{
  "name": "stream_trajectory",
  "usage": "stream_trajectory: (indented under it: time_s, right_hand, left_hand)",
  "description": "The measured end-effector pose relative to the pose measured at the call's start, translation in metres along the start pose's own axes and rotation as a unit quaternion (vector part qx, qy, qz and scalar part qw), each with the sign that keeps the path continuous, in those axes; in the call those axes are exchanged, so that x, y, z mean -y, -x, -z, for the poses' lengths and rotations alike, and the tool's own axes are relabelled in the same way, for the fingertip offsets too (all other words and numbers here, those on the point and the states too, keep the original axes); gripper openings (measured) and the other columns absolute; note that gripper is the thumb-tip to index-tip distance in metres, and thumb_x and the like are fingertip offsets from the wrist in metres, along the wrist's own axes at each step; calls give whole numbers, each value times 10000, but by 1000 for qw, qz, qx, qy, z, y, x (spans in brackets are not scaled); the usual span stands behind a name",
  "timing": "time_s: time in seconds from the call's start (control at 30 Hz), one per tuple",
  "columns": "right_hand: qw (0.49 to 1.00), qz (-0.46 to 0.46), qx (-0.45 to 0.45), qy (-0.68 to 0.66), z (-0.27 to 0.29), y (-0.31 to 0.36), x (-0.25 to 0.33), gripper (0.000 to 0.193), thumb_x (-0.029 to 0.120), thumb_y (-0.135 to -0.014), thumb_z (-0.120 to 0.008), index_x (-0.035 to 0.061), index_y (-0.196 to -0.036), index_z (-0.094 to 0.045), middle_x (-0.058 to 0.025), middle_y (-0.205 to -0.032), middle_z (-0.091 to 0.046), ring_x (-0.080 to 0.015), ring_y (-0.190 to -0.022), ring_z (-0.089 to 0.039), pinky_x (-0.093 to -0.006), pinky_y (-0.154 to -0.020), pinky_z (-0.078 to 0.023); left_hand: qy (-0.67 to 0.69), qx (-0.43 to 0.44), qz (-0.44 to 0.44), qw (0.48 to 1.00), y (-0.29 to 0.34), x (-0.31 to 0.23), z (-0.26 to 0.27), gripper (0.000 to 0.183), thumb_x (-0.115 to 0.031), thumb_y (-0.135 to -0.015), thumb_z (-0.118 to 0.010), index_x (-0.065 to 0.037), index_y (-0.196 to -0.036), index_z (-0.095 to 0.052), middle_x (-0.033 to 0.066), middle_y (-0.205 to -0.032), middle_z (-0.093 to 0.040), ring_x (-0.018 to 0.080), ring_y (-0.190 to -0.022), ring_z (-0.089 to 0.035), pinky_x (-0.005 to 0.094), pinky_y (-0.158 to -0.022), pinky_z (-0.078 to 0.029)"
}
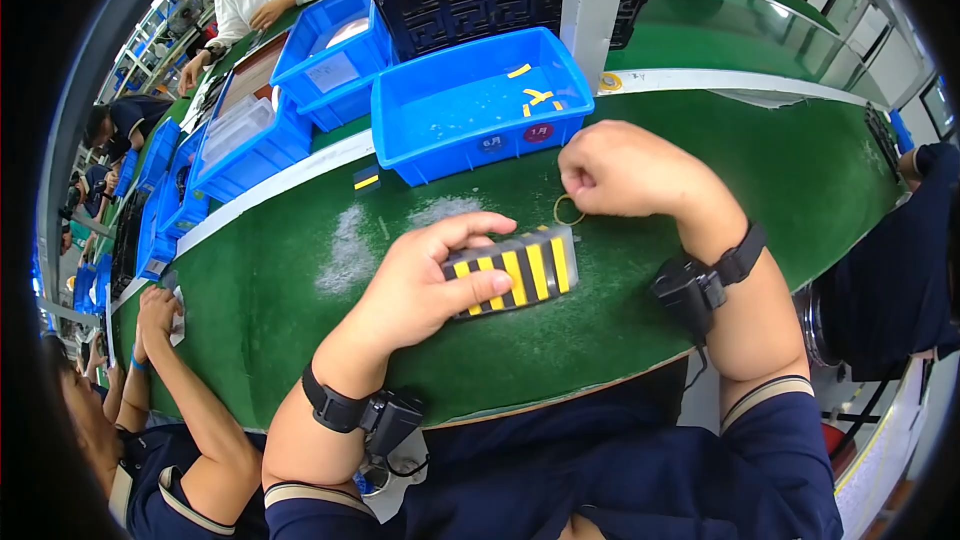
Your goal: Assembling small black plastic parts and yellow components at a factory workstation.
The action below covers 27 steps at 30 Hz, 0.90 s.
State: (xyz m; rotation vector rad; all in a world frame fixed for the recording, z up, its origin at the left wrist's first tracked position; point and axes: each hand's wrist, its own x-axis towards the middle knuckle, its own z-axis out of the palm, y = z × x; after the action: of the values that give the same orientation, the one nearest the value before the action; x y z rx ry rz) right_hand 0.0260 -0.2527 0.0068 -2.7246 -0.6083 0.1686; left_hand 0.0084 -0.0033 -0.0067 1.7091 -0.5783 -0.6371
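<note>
We grasp the striped block (520, 275) in our left hand (425, 275), over the table (250, 340), nearer us than the blue bin (432, 164) with its few yellow scraps (519, 70). Our right hand (628, 170) is curled beside the block, fingers bunched at a yellow loop (557, 208); we cannot tell whether they pinch it.
</note>
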Motion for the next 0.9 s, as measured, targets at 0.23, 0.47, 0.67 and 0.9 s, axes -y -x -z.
stream_trajectory:
  time_s: [0.23, 0.47, 0.67, 0.9]
  right_hand:
    - [949, -96, -159, -255, 28, 13, -54, 110, 111, -724, -610, 2, -707, -605, -23, -626, -574, -92, -560, -505, -260, -506, -416]
    - [853, -187, -294, -389, 11, -13, -109, 89, 115, -766, -619, 29, -744, -617, -8, -643, -578, -63, -559, -510, -201, -503, -419]
    - [825, -146, -341, -427, -7, -35, -129, 73, 122, -797, -612, 50, -796, -601, -1, -686, -580, -61, -579, -500, -195, -524, -397]
    - [864, -300, -344, -214, -12, -42, -137, 122, 141, -732, -633, 31, -776, -661, -93, -707, -646, -169, -666, -608, -303, -653, -483]
  left_hand:
    - [-239, 9, -112, 965, -3, 2, -6, 478, -213, -726, -715, -29, -1136, -553, 151, -984, -617, 268, -872, -602, 333, -771, -472]
    - [-288, 7, -133, 948, 1, 0, -10, 501, -216, -695, -723, -41, -1135, -561, 158, -1016, -610, 319, -878, -584, 364, -785, -465]
    - [-322, -6, -173, 931, 0, -1, -12, 502, -180, -682, -736, -58, -1137, -562, 127, -896, -609, 288, -770, -577, 355, -694, -471]
    - [-341, -5, -194, 920, -1, -1, -14, 510, -175, -673, -743, -59, -1135, -560, 119, -876, -610, 275, -738, -576, 348, -665, -475]
